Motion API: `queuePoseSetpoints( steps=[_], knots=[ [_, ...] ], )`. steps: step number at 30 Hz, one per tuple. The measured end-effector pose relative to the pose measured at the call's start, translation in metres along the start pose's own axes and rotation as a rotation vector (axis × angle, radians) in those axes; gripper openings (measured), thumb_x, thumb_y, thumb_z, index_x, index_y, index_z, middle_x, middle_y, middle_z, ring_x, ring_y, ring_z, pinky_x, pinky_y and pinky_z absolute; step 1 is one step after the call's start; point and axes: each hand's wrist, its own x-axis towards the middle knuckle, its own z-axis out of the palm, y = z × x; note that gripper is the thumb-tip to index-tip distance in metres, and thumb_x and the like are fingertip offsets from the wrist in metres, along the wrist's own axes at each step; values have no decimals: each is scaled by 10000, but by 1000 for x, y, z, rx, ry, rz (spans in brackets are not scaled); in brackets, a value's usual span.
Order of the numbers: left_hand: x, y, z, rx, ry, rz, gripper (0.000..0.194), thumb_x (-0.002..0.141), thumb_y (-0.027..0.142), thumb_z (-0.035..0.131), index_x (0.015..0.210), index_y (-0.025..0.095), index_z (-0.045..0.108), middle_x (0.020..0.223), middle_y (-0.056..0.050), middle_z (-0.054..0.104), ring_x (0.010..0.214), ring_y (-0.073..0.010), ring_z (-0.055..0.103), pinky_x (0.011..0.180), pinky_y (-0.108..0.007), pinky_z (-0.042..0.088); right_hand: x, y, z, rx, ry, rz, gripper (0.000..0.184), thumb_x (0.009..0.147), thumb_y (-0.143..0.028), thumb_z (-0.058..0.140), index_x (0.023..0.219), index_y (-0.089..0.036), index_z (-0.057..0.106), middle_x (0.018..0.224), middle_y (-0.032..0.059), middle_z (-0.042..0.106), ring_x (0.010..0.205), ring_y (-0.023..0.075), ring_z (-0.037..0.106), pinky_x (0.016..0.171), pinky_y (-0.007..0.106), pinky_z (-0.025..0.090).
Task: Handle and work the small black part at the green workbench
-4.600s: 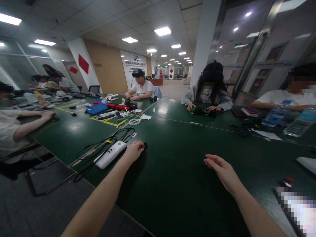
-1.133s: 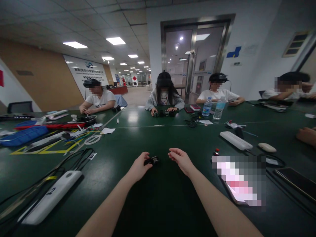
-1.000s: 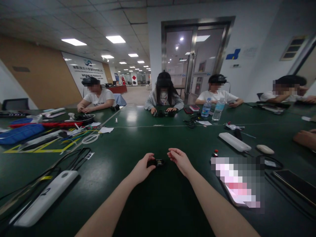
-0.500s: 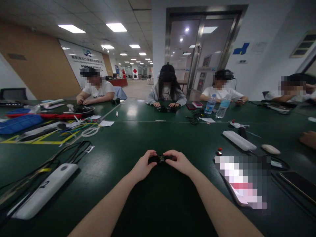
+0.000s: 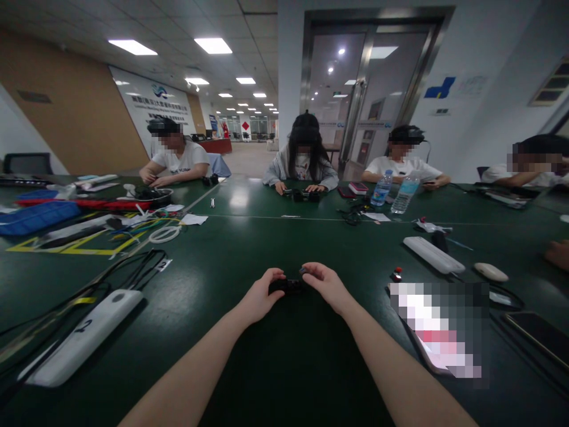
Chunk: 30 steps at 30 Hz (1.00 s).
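A small black oblong device [image 5: 292,286] lies low over the green table in front of me; its kind is too dark to make out. My left hand [image 5: 262,296] is closed around the device's left end, thumb below and fingers above. Just off its right end, my right hand [image 5: 326,287] is raised slightly, with thumb and fingertips pinched together. A tiny grey-blue piece [image 5: 303,271] shows at those fingertips, too small to name.
To the left lies a white power strip [image 5: 89,338] with black cables. On the right are a phone [image 5: 433,332] with a blurred screen, a white power strip [image 5: 433,255], a mouse [image 5: 491,271] and a dark phone [image 5: 540,335]. Several people sit across the table [image 5: 249,237].
My right hand has come off the device's right end and risen a little, with a tiny piece at its fingertips. My left hand keeps its hold.
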Motion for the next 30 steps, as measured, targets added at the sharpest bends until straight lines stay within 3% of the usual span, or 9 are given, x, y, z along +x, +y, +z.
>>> queuePoseSetpoints(
  steps=[5,11,20,30],
  knots=[
    [1,-4,0,-12,-13,50,437,756,174,527,1170,237,400,1240,-50,475,1174,-179,420,1018,-398,314,4,6,-10,238,90,95,294,629,-292,697,912,-233,646,916,16,628,836,152,540,768,308,385],
    [-1,2,-3,51,-12,55,405,750,185,536,1140,240,441,1190,-34,507,1129,-177,455,1001,-389,332,4,8,-11,374,127,112,251,669,-334,662,902,-241,654,871,12,614,735,119,532,693,271,406],
    [-4,9,-4,60,-23,25,409,738,172,541,1131,244,453,1171,-35,514,1091,-179,484,973,-375,366,6,14,-20,505,156,170,277,658,-235,681,930,-261,636,956,16,608,788,133,566,707,274,442],
    [-4,5,-3,59,-39,54,459,757,199,507,1207,231,426,1234,-57,486,1139,-185,449,994,-379,339,7,11,-17,512,163,169,199,696,-362,642,849,-235,634,848,18,633,749,137,584,673,272,446]
  ],
)
